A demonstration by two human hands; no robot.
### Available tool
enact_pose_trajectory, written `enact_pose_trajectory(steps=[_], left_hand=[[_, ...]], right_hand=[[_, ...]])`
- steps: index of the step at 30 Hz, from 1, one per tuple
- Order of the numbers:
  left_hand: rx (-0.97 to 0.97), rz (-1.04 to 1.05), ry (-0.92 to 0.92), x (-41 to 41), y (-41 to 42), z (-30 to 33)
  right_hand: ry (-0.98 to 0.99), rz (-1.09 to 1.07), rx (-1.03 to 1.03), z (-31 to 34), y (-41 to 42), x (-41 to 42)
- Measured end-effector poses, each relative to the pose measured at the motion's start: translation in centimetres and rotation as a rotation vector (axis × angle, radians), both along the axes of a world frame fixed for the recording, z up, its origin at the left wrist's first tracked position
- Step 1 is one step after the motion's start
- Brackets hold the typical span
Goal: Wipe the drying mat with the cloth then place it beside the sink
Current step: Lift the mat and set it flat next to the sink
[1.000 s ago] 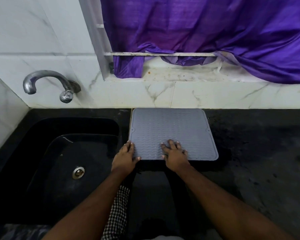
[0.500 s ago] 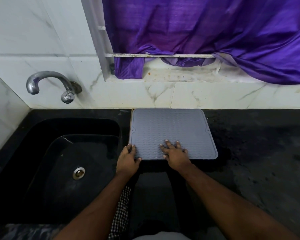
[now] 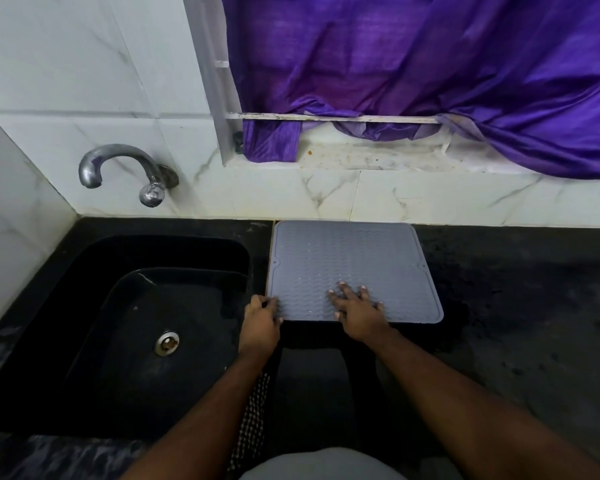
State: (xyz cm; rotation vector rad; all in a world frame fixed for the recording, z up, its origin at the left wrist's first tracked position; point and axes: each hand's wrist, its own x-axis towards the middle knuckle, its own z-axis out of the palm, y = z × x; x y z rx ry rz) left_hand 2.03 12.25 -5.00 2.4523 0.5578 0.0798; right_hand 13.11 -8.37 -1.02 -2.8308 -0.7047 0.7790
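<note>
grey ribbed mat – flat | R hand splayed on it | L hand grips corner

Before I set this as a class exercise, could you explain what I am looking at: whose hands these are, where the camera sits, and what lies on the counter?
There is no machine here. A person wears one wide-angle camera on the head, so it looks forward and down along both arms. On the dark counter, just right of the black sink, a grey drying mat lies flat against the tiled wall. The right hand rests on the mat with fingers spread. The left hand holds the mat's near left corner. A tap sticks out of the wall above the sink, and a purple curtain hangs behind. A checked cloth shows between the arms; neither hand holds it.
</note>
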Motion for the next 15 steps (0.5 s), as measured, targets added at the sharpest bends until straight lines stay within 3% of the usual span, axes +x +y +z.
enact_pose_trajectory(steps=[5, 15], left_hand=[[-0.031, -0.004, -0.036, -0.5, -0.1, -0.3], [0.021, -0.094, -0.044, -1.1, 0.9, -0.6]], right_hand=[[-0.117, -0.001, -0.001, 0.0, 2.1, -2.2], [-0.101, 0.061, -0.065, -1.0, 3.7, -4.8]])
